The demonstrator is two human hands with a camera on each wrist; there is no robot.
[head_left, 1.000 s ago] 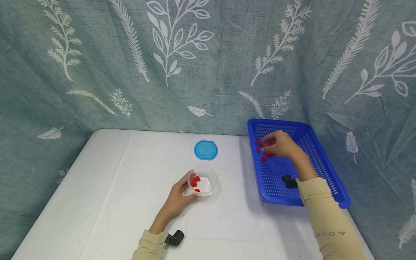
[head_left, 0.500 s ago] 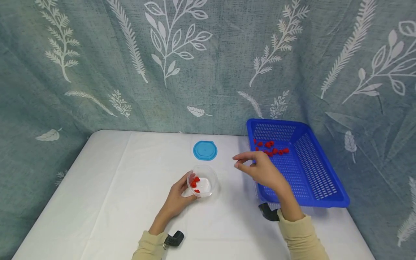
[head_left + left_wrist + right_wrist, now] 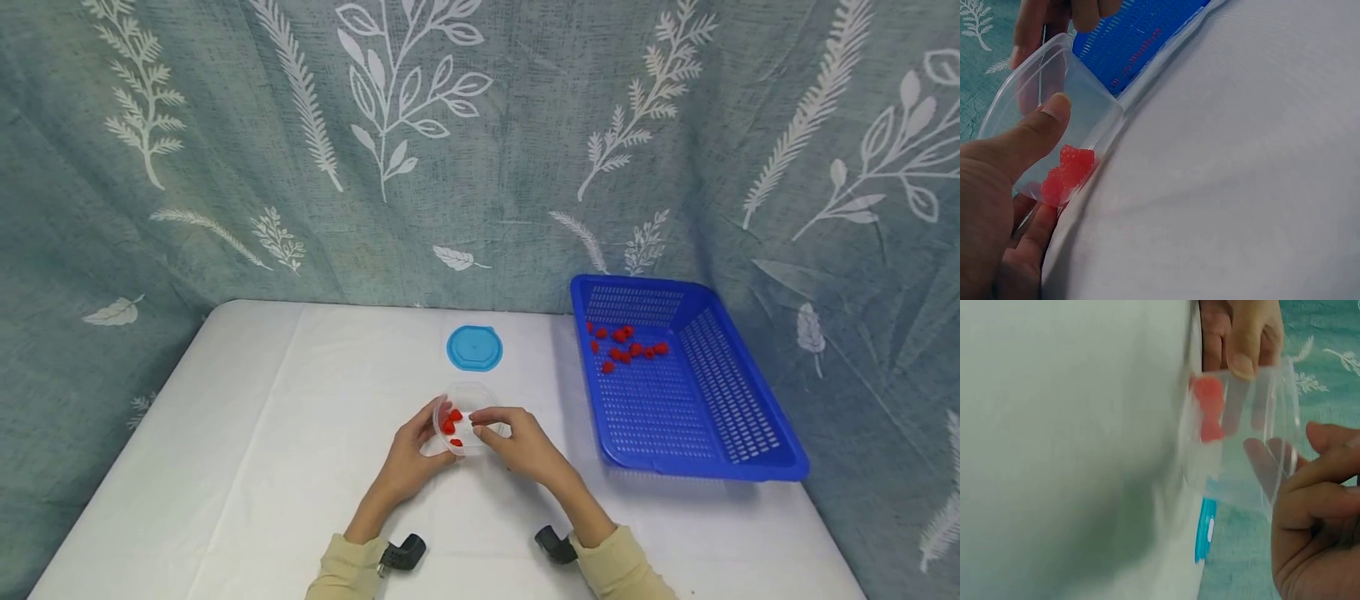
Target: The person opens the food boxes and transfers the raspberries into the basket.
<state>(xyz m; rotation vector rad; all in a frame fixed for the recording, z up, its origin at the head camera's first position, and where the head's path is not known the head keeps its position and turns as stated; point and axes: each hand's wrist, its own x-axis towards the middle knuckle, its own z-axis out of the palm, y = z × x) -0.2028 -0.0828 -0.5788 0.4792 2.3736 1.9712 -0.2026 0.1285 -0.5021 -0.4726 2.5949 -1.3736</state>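
A small clear plastic container (image 3: 480, 398) stands tilted on the white table, with a few red pieces (image 3: 452, 417) inside. My left hand (image 3: 442, 429) grips its left wall, thumb on the rim (image 3: 1054, 109). In the left wrist view the red pieces (image 3: 1069, 169) lie in the container's low corner. My right hand (image 3: 483, 417) hovers at the container's mouth, its fingertips close together. Its fingers (image 3: 1316, 487) are curled, and no red piece shows between them. Several more red pieces (image 3: 626, 346) lie at the far end of the blue basket (image 3: 750, 467).
A round blue lid (image 3: 475, 347) lies flat behind the container. The blue basket stands at the table's right edge. A leaf-patterned curtain (image 3: 450, 150) hangs close behind the table. Black camera mounts (image 3: 405, 550) sit at both wrists.
My right hand left the basket's red pieces, crossed leftward over the table and now sits at the container's mouth. The left hand and the container have stayed in place.
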